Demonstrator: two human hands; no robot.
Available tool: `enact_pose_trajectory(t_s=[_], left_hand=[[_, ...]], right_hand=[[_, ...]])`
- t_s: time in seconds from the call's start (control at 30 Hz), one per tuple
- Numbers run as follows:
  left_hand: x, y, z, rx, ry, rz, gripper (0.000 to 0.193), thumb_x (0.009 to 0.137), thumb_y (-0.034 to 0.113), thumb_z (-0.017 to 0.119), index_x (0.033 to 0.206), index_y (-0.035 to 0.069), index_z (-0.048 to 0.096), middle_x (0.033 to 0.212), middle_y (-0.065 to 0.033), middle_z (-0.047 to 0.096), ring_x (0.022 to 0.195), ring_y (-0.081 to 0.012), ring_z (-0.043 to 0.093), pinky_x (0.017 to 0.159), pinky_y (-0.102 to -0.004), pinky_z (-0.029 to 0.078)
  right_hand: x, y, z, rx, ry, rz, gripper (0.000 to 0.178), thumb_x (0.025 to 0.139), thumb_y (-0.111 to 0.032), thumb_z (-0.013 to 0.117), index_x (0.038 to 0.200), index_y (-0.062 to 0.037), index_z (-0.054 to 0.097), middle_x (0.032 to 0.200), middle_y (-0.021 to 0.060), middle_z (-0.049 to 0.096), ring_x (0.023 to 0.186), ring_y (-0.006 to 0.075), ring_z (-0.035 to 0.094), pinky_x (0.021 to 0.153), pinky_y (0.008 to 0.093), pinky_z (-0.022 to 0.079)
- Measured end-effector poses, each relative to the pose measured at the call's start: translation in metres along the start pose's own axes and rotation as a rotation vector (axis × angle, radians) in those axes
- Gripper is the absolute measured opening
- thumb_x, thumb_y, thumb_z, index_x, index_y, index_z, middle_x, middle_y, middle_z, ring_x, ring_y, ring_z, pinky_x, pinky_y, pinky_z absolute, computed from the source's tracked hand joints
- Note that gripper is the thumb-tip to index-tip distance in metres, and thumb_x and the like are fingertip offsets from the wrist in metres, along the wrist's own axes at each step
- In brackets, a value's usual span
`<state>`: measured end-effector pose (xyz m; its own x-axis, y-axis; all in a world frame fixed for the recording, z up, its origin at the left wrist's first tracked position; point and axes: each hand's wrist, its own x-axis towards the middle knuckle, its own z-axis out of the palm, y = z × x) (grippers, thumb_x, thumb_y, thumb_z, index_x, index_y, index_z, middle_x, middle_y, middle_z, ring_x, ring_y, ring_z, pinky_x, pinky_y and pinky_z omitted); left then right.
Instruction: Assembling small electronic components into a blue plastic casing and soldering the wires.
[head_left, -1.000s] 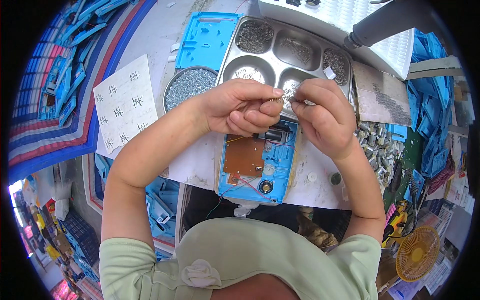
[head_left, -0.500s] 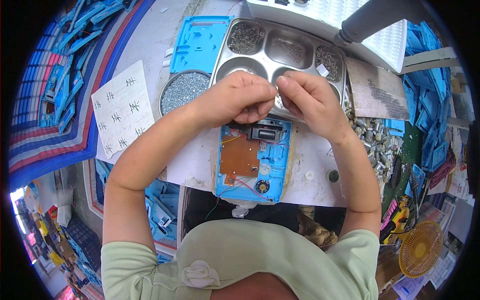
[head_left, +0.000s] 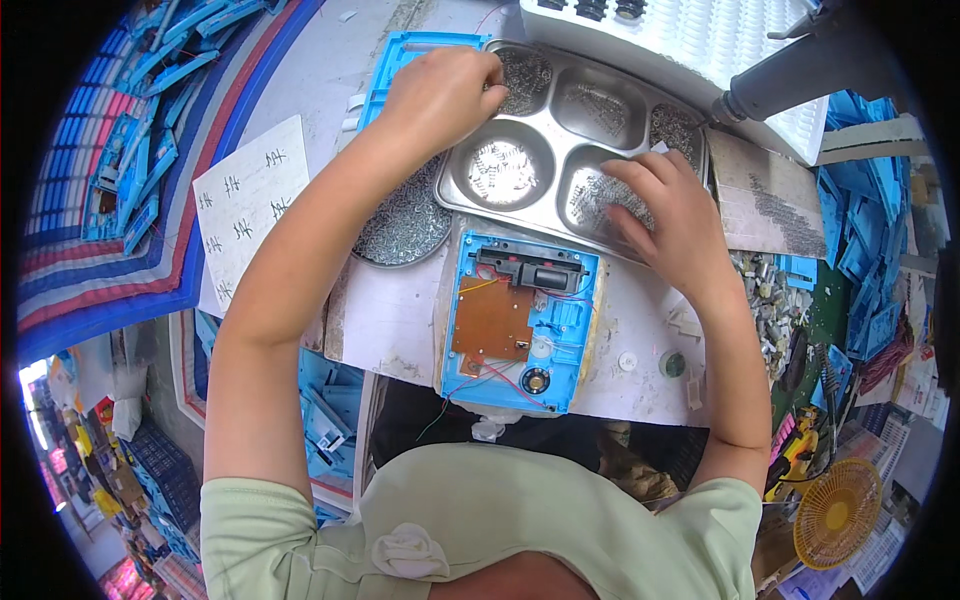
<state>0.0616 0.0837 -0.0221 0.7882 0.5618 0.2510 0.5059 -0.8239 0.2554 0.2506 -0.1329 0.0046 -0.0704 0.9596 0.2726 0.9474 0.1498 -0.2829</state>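
My left hand (head_left: 437, 98) is at the upper left compartment of a steel compartment tray (head_left: 563, 145). Its thumb and fingers are bent together above small dark metal parts (head_left: 527, 78), and what they hold, if anything, is hidden. Over the lower right compartment hangs my right hand (head_left: 680, 215), thumb and fingers apart, the tips at a heap of small silvery parts (head_left: 597, 197). Below the tray lies an open blue plastic housing (head_left: 575, 345) with a brown circuit board (head_left: 492, 320), a black motor-like block (head_left: 548, 277), a round black part (head_left: 536, 380) and loose thin wires.
A round dish of screws (head_left: 405, 225) stands left of the tray, beside a handwritten paper sheet (head_left: 250, 200). A white foam tray (head_left: 690, 50) and a dark grey tool-like cylinder (head_left: 800, 85) are at the back right. Metal cylinders (head_left: 770, 320) are heaped at the right.
My hands, together over the tray before, are now apart. The left moved up and left to the upper left compartment; the right lowered to the lower right one, its fingers spread.
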Motion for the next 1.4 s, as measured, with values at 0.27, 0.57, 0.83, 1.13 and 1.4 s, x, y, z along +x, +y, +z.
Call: enact_pose_trajectory(t_s=[0.27, 0.57, 0.83, 1.13, 1.4], left_hand=[[0.028, -0.009, 0.013, -0.076, 0.072, 0.011, 0.024, 0.086, 0.025, 0.074, 0.098, 0.004, 0.074, 0.092, -0.0107, 0.071, 0.091, -0.0252, 0.069, 0.082, -0.0380, 0.055], [-0.001, 0.014, -0.010, -0.876, 0.080, -0.048, 0.019, 0.093, 0.016, 0.073, 0.103, 0.000, 0.069, 0.095, -0.0041, 0.071, 0.087, -0.0097, 0.067, 0.078, -0.0253, 0.055], [-0.031, 0.048, -0.020, -0.924, 0.103, -0.108, 0.020, 0.087, 0.017, 0.077, 0.093, -0.001, 0.068, 0.085, -0.0061, 0.071, 0.075, -0.0101, 0.067, 0.069, -0.0252, 0.054], [-0.040, 0.045, -0.025, -1.144, -0.112, -0.197, 0.015, 0.092, 0.012, 0.073, 0.098, 0.001, 0.064, 0.085, -0.0053, 0.070, 0.073, -0.0080, 0.066, 0.066, -0.0218, 0.054], [-0.040, 0.029, -0.027, -1.620, -0.446, -0.401, 0.017, 0.097, 0.021, 0.067, 0.100, 0.005, 0.062, 0.090, -0.0078, 0.070, 0.069, -0.0098, 0.065, 0.060, -0.0198, 0.053]], right_hand=[[0.005, 0.004, -0.002, 0.088, 0.016, -0.038, 0.022, 0.083, -0.015, 0.072, 0.103, -0.0067, 0.067, 0.097, 0.0087, 0.063, 0.094, 0.0308, 0.058, 0.080, 0.0408, 0.051], [0.045, -0.002, 0.010, 0.799, 0.092, 0.331, 0.037, 0.097, -0.035, 0.064, 0.087, 0.0002, 0.072, 0.070, 0.0080, 0.066, 0.061, 0.0166, 0.063, 0.060, 0.0327, 0.048], [0.062, -0.007, 0.028, 0.971, 0.103, 0.266, 0.043, 0.102, -0.033, 0.058, 0.074, -0.0010, 0.063, 0.064, -0.0006, 0.056, 0.059, 0.0071, 0.048, 0.054, 0.0269, 0.038], [0.061, -0.014, 0.034, 0.950, 0.089, 0.313, 0.040, 0.101, -0.030, 0.059, 0.077, 0.0010, 0.060, 0.066, 0.0025, 0.055, 0.064, 0.0081, 0.048, 0.057, 0.0286, 0.039], [0.057, -0.019, 0.034, 0.899, 0.250, 0.169, 0.015, 0.092, -0.011, 0.070, 0.090, 0.0016, 0.063, 0.079, 0.0058, 0.064, 0.072, 0.0099, 0.057, 0.064, 0.0258, 0.047]])
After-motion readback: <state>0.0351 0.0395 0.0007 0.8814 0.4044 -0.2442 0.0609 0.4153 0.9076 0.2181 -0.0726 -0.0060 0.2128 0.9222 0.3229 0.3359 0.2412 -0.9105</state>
